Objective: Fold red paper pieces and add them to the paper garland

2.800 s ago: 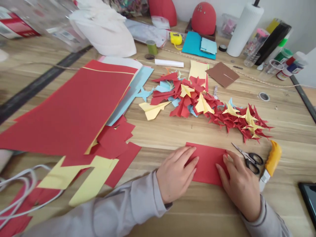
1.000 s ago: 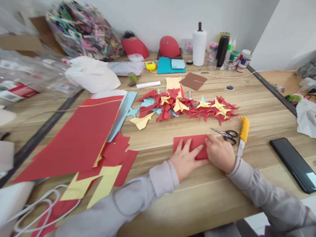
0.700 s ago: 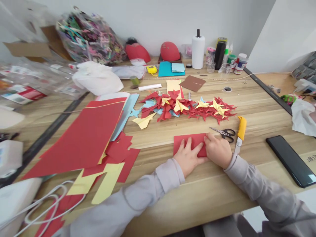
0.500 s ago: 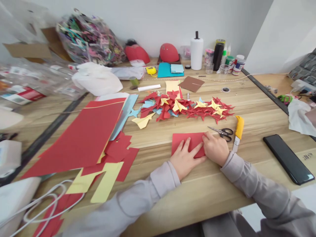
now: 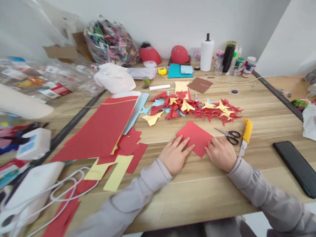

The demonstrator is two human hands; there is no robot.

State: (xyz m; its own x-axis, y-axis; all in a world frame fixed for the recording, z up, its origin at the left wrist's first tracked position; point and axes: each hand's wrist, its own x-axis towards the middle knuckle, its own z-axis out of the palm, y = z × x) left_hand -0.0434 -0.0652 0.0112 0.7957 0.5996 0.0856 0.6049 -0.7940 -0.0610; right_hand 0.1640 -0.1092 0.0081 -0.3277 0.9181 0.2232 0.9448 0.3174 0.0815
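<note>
A red sheet of paper (image 5: 195, 137) lies turned cornerwise on the wooden table in front of me. My left hand (image 5: 174, 155) rests on its left side with the fingers spread. At the right corner, the curled fingers of my right hand (image 5: 221, 154) grip the paper's edge; the thumb side is partly hidden. Beside that hand lie small black-handled scissors (image 5: 231, 135) and a yellow-handled utility knife (image 5: 246, 133). Beyond the sheet is a heap of folded red paper stars (image 5: 212, 113), with yellow and blue ones among them.
Large red sheets (image 5: 98, 128) and yellow paper strips (image 5: 118, 172) spread on the left. A white cable (image 5: 74, 184) loops near the front left. A black phone (image 5: 295, 168) lies at right. Bottles and jars (image 5: 228, 57) stand at the back, beside a white bottle (image 5: 206, 55).
The red sheet has been turned from lying square to lying cornerwise. My hands have moved apart, the left to its left side and the right to its right corner. The view has shifted left.
</note>
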